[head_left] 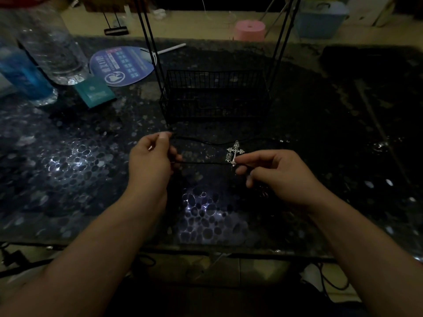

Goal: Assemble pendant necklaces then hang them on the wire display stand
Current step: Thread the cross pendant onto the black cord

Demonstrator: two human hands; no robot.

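The black cord (pixel 201 163) runs taut between the two hands, just in front of the wire stand (pixel 215 97) on the dark desk (pixel 68 156). The left hand (pixel 152 156) pinches one part of it, thumb and forefinger closed on the strand near the stand's front left corner; a second loop of the cord lies slack on the desk between the hands and the stand. The right hand (pixel 277 172) pinches the silver cross pendant (pixel 234 153) by its lower tip, with the cord passing at the same spot, so its grip is closed on the pendant.

The cord looks thin, soft and limp: it keeps no shape of its own and probably needs tension from both ends to stay manageable. The pendant seems light, stiff and ornate, with open filigree arms that could snag the cord or bend if squeezed. The plain lower shaft, where the fingers already sit, looks the safest hold; whether the pendant is already threaded cannot be told in this dim light.
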